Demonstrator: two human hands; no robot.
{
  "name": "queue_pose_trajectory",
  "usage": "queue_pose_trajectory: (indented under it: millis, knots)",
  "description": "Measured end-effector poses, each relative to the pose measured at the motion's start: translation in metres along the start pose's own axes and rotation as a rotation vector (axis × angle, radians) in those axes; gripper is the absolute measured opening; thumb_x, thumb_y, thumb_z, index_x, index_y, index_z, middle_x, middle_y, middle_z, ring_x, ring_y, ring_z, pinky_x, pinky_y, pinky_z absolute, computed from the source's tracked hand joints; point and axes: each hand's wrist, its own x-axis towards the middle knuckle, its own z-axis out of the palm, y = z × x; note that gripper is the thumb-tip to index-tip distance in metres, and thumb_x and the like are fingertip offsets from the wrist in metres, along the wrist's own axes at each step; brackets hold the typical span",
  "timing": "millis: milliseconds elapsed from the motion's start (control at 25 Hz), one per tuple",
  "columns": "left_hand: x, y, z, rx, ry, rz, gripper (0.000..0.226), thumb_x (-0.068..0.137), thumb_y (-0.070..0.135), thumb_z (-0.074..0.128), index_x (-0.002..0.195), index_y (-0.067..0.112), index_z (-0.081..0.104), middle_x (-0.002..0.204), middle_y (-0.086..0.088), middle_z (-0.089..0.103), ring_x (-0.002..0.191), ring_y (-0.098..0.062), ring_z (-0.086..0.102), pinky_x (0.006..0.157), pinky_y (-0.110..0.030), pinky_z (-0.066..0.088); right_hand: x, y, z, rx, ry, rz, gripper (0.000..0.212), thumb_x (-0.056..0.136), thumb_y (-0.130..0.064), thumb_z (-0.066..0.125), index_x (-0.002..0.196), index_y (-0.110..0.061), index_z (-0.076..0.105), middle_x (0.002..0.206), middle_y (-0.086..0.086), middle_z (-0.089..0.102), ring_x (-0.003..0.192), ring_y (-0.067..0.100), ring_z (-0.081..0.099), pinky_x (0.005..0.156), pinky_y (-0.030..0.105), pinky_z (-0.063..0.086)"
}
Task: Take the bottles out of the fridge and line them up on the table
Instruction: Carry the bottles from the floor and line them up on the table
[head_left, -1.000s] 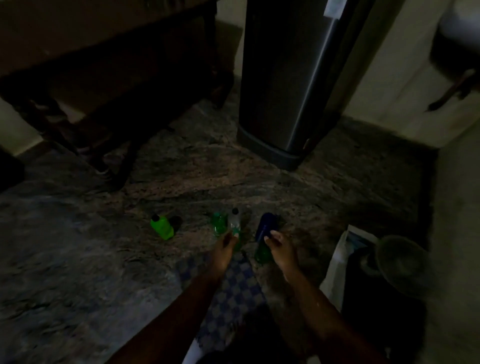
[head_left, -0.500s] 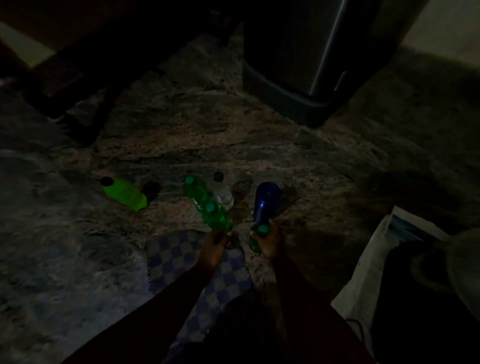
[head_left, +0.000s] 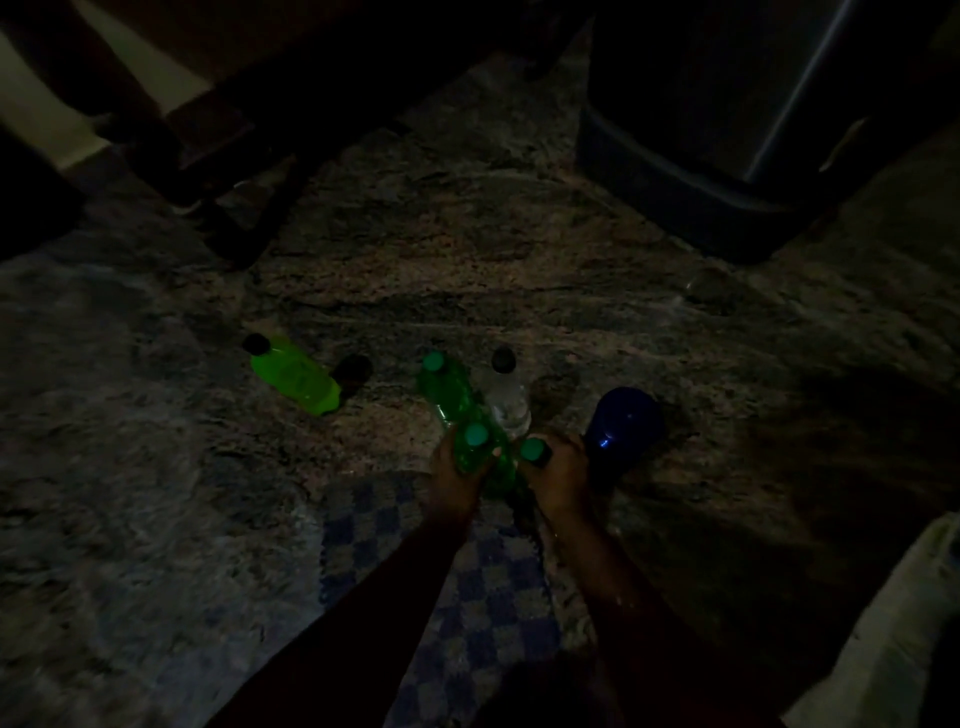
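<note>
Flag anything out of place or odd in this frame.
The bottles sit on the stone floor, not a table: lime bottle, green bottle, clear bottle, blue bottle. The left hand grips a second green bottle, the right hand a teal-capped bottle. No spill shows, but the picture is very dark.

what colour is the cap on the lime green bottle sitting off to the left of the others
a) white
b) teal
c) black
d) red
c: the lime green bottle set apart on the left has a black cap; the teal caps are on the green bottle gripped by the left hand and the green-capped bottle gripped by the right hand.
</note>
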Motion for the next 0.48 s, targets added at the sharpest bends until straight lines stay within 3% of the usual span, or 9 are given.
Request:
queue_pose_trajectory:
  millis: [80,200,360,480]
  knots:
    - [0.027,-0.020,0.007,-0.004,-0.030,0.040,0.055,0.070,0.026,0.074,0.117,0.005,0.056,0.121,-0.020,0.060,0.112,-0.035,0.057,0.097,-0.055,0.046,0.004,0.002,0.006,0.005,-0.017,-0.020,0.040,0.078,-0.009,0.070,0.116,-0.003,0.061,0.126,0.020,0.054,0.116,0.034,0.052,0.097,0.035,0.042]
    - [0.024,-0.025,0.003,-0.020,-0.024,0.090,0.051,0.066,0.025,0.073,0.112,0.008,0.057,0.122,-0.023,0.058,0.113,-0.037,0.056,0.099,-0.055,0.045,-0.010,0.006,0.001,-0.008,-0.102,-0.062,0.042,0.080,-0.008,0.066,0.120,-0.001,0.057,0.128,0.021,0.054,0.117,0.034,0.052,0.099,0.034,0.041]
    - [-0.043,0.023,-0.028,-0.078,-0.007,0.168,0.038,0.076,0.004,0.069,0.112,0.007,0.058,0.119,-0.020,0.059,0.106,-0.026,0.059,0.096,-0.048,0.048,-0.067,-0.008,-0.047,0.057,-0.131,-0.092,0.042,0.080,0.000,0.064,0.122,-0.003,0.057,0.130,0.017,0.047,0.114,0.025,0.052,0.090,0.012,0.043]
    - [-0.102,0.083,-0.066,-0.046,0.000,0.226,0.038,0.073,0.014,0.073,0.108,0.017,0.059,0.118,-0.019,0.060,0.105,-0.020,0.060,0.092,-0.037,0.050,-0.121,-0.050,-0.087,0.017,-0.137,-0.217,0.041,0.080,-0.010,0.068,0.120,-0.009,0.060,0.124,0.013,0.048,0.111,0.026,0.054,0.098,0.030,0.046]
